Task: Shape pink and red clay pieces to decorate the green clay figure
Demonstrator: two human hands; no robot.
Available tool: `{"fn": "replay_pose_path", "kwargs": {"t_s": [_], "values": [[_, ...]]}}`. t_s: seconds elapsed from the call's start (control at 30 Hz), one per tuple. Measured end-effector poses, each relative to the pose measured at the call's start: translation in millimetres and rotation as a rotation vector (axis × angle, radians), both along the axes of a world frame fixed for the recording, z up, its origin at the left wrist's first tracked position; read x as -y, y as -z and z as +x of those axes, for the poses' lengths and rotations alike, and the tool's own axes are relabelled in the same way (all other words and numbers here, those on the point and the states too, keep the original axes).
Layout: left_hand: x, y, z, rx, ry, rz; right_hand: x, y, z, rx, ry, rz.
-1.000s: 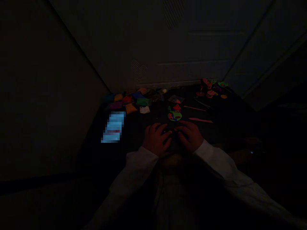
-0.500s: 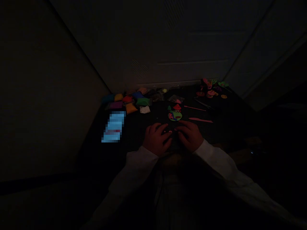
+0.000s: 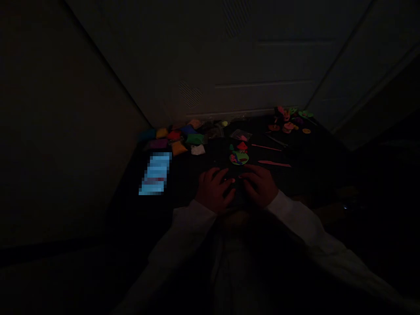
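Note:
In dim light my left hand [image 3: 215, 189] rests on the dark table [image 3: 183, 179], its fingers apart and nothing visible in them. My right hand [image 3: 260, 186] lies just across from it, also with fingers stretched out and holding nothing I can see. A small gap separates the two hands. Just beyond the fingertips sits a small clay scene: a green round base [image 3: 239, 158] bearing a tiny house with a red cone roof [image 3: 242, 145]. Beside my right hand lies a pink plastic clay knife [image 3: 274, 164], and farther back a thin pink tool [image 3: 266, 147].
Packets of coloured clay [image 3: 195, 139] line the back left. A lit, blurred-out screen [image 3: 155, 173] lies left of my hands. Scissors [image 3: 277, 139] and several small clay figures [image 3: 288, 127] are at the back right. A pale panel [image 3: 197, 52] rises behind the table.
The picture has grown slightly darker. Both hands have stayed practically in place, and the objects on the table have not moved.

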State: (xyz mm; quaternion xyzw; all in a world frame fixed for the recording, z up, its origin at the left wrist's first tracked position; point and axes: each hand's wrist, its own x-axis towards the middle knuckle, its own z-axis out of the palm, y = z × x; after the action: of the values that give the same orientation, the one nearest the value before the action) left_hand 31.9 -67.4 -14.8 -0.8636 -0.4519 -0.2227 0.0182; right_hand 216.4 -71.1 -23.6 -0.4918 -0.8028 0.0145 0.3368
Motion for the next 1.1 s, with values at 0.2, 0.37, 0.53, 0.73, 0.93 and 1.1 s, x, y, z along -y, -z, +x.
{"fn": "replay_pose_path", "kwargs": {"t_s": [0.2, 0.37, 0.53, 0.73, 0.93, 1.1], "values": [[1.1, -2.8, 2.7, -0.012, -0.010, 0.004, 0.3, 0.7, 0.0, -0.003, 0.007, -0.001], [2.0, -5.5, 4.8, -0.050, 0.000, -0.031, 0.0, 0.8, -0.1, -0.003, 0.006, -0.007], [2.6, -7.2, 5.1, -0.040, -0.002, -0.037, -0.1, 1.3, 0.5, 0.010, 0.011, -0.021], [2.7, -6.9, 3.8, -0.024, -0.026, -0.030, 0.3, 1.2, 0.3, -0.006, 0.018, -0.007], [4.2, -6.2, 1.7, 0.000, -0.018, -0.007, -0.2, 0.3, 0.1, 0.005, 0.023, -0.015], [4.7, -6.0, -0.4, 0.002, -0.025, 0.004, 0.1, 0.3, 0.7, 0.004, 0.006, -0.007]]}}
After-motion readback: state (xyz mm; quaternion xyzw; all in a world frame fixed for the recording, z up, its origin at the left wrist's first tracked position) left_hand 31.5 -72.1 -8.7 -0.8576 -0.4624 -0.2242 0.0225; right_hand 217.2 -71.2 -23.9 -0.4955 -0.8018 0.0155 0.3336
